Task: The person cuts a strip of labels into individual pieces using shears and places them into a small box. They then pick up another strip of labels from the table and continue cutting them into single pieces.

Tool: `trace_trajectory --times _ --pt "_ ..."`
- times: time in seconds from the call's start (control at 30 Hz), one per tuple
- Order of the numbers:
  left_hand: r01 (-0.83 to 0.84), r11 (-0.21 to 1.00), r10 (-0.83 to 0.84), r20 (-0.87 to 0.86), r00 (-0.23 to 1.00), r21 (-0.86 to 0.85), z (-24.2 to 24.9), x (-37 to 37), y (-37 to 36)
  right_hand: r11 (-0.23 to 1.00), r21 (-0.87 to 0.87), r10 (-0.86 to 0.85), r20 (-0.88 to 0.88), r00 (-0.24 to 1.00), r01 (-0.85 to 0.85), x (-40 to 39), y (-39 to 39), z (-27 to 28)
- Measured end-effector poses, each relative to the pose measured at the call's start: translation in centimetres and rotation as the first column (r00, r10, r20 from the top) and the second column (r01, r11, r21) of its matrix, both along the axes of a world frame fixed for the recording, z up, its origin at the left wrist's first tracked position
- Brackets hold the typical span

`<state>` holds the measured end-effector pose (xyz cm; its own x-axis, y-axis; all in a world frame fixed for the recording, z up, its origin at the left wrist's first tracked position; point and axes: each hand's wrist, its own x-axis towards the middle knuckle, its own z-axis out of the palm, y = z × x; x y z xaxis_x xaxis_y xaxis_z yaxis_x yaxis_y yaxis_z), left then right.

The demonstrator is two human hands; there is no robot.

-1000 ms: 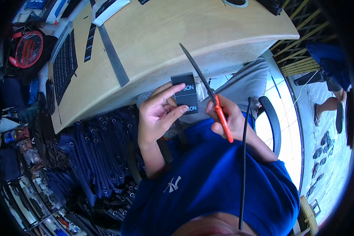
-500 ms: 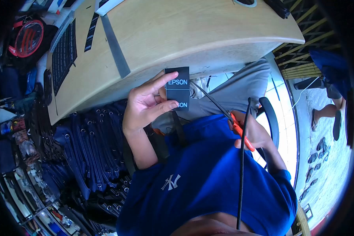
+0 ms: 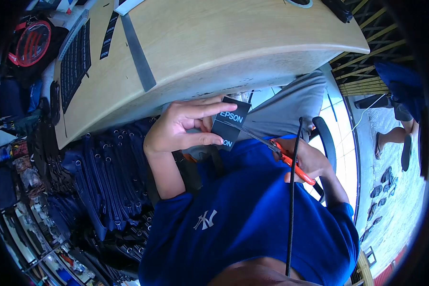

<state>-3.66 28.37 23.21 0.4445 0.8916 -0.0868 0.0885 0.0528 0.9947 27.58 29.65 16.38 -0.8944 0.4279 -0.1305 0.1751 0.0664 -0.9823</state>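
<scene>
My left hand (image 3: pixel 183 124) pinches a black label strip (image 3: pixel 232 127) between thumb and fingers. White "EPSON" lettering shows on it twice, with a thin pale line between, and the thumb covers part of the lower word. My right hand (image 3: pixel 306 159) is closed around the orange handles of a pair of scissors (image 3: pixel 293 164). Their metal blades reach left onto the strip, along the pale line. How far the blades are parted is hard to make out.
A wooden table (image 3: pixel 200 33) curves ahead, bearing a grey strip (image 3: pixel 139 57), a short EPSON label strip (image 3: pixel 108 38) and a dark printed sheet (image 3: pixel 76 66). Dark blue straps with metal rings (image 3: pixel 107 181) hang at left. At right, another person's leg (image 3: pixel 393 140) is visible.
The label strip has tilted and shifted right and down with my left hand. The scissors' blades, earlier parted at the strip's right edge, now lie across it.
</scene>
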Motion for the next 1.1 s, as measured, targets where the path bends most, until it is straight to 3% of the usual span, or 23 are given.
trace_trajectory --times 0.07,0.27,0.67,1.1 --pt "0.129 0.988 -0.120 -0.102 0.987 0.087 0.1 -0.1 0.5 1.000 0.012 -0.001 0.000 1.000 0.001 -0.1 0.1 0.2" --pt "0.170 0.959 -0.135 -0.160 0.978 0.228 -0.4 0.2 1.0 1.000 -0.013 0.024 0.037 0.999 -0.023 -0.4 0.4 0.8" --pt "0.221 0.947 -0.170 -0.221 0.960 0.234 -0.8 0.1 1.5 1.000 -0.023 0.014 0.061 0.998 -0.012 -0.7 0.6 0.8" --pt "0.179 0.955 -0.145 -0.154 0.977 0.238 -1.0 0.4 1.6 0.998 -0.064 -0.012 0.107 0.994 0.019 -1.0 0.4 1.4"
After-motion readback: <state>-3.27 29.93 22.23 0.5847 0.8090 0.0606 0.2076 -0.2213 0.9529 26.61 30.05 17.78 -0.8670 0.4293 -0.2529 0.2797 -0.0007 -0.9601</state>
